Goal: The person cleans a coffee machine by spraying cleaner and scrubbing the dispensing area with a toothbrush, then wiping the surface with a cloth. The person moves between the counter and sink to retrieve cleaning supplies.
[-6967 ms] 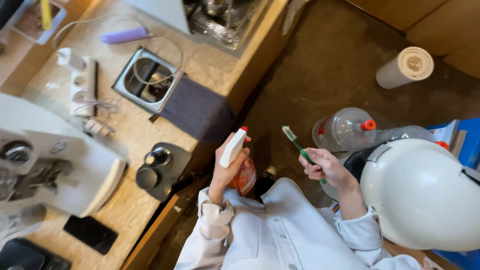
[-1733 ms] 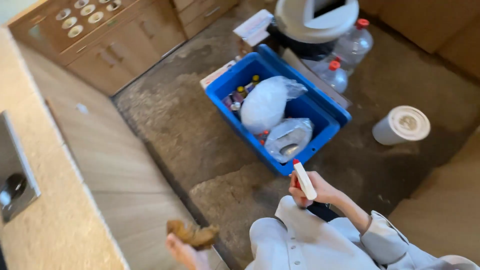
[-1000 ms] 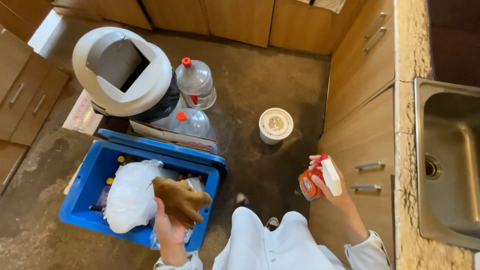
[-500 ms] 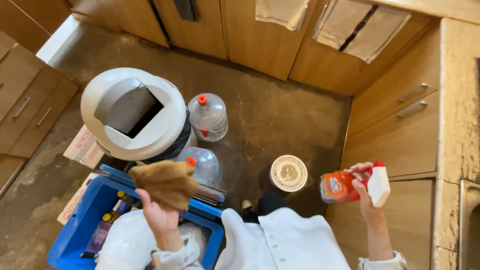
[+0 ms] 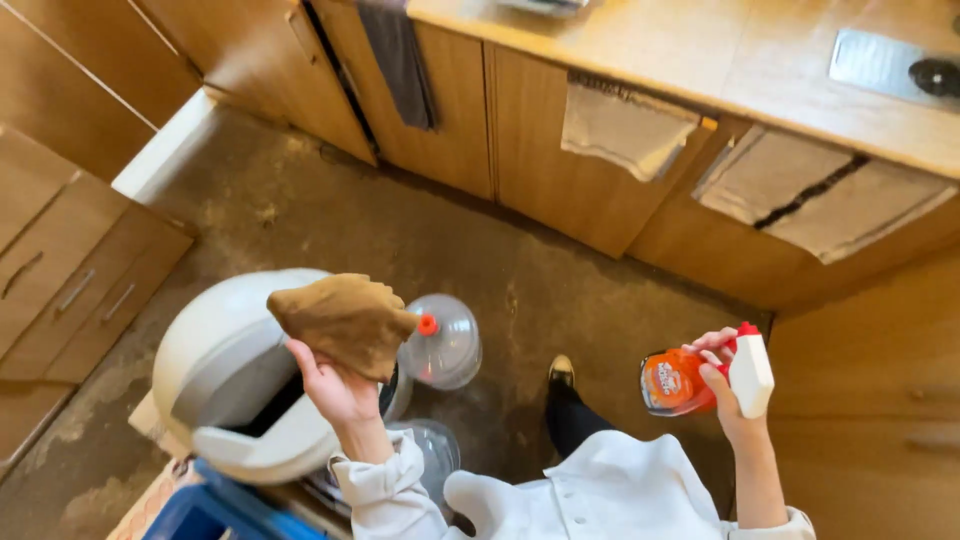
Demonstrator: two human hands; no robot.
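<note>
The left hand (image 5: 335, 385) is raised palm-up, fingers curled around a crumpled brown cloth (image 5: 345, 320), which sits bunched on top of the palm above a white domed swing-lid waste bin (image 5: 235, 385). The right hand (image 5: 725, 385) is closed around an orange spray bottle with a white trigger head and red nozzle tip (image 5: 700, 375), held roughly level at waist height, clear of the wooden cabinet fronts (image 5: 520, 150).

Near the bin stand two clear plastic water jugs, one with a red cap (image 5: 440, 340). A corner of a blue plastic crate (image 5: 205, 510) shows at the lower edge. A dark shoe (image 5: 562, 372) rests on the stained concrete floor (image 5: 560, 290). A grey towel (image 5: 400, 60) hangs from a cabinet below the wooden desk (image 5: 720, 60).

Hazards, as judged from this position:
- The cloth is gripped loosely from beneath; a tilt of the palm could drop it into the bin opening or onto the dirty floor.
- The fingers lie near the trigger; an unintended squeeze could discharge liquid onto the cabinets or the white sleeve (image 5: 385, 480).
- The jugs and crate crowd the footing; a step backward could cause a trip.
</note>
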